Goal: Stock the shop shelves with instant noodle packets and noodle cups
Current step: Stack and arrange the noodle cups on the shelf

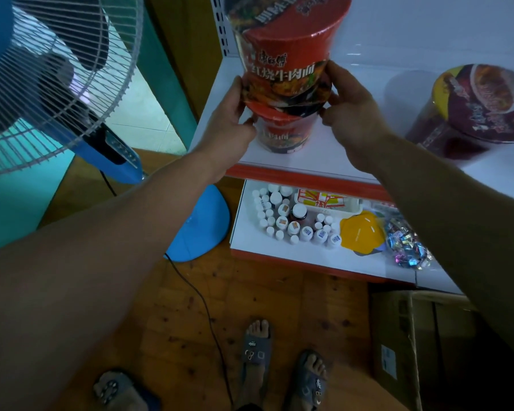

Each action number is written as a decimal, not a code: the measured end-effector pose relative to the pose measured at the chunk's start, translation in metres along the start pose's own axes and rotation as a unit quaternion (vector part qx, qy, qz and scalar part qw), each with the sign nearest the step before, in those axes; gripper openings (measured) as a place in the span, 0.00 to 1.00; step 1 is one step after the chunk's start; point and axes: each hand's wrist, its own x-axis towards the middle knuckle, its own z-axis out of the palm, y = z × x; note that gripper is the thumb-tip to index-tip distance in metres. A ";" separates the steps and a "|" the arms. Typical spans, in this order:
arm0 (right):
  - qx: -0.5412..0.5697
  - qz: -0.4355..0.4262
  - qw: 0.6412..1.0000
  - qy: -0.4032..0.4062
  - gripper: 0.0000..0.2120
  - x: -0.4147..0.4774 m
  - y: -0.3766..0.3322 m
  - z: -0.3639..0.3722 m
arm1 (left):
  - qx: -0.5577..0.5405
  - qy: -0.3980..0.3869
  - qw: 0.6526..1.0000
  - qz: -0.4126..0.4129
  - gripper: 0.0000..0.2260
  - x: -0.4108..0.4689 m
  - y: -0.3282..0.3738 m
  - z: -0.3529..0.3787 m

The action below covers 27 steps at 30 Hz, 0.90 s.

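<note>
A red noodle cup [285, 43] stands stacked on a second red noodle cup [282, 133], which sits on the white shelf [318, 157] near its left end. My left hand [233, 114] grips the upper cup's base from the left. My right hand [349, 108] grips it from the right. The lower cup's lid is partly hidden under the upper cup. A purple noodle cup [475, 111] with a yellow rim stands further right on the same shelf.
The lower shelf [250, 232] holds several small white bottles [282, 221], a white basket [327, 203], a yellow lid [361, 231] and shiny wrapped sweets [407, 247]. A blue standing fan [51, 84] is at left, its cable on the wooden floor. A cardboard box [413, 345] sits at lower right.
</note>
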 end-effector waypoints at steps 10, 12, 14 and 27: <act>-0.002 0.001 1.000 0.026 0.40 0.006 0.008 0.003 | -0.022 0.001 1.000 -0.015 0.42 -0.001 -0.001 -0.007; -0.006 0.000 1.000 0.030 0.41 0.004 0.006 0.007 | -0.033 -0.005 0.999 -0.011 0.43 -0.001 -0.001 -0.010; -0.008 -0.002 0.999 0.033 0.42 0.003 0.004 0.012 | -0.035 -0.011 0.999 -0.002 0.42 0.000 -0.002 -0.012; 0.049 -0.003 0.991 0.122 0.37 -0.015 0.002 0.029 | 0.005 -0.047 0.999 0.014 0.26 -0.008 0.018 -0.016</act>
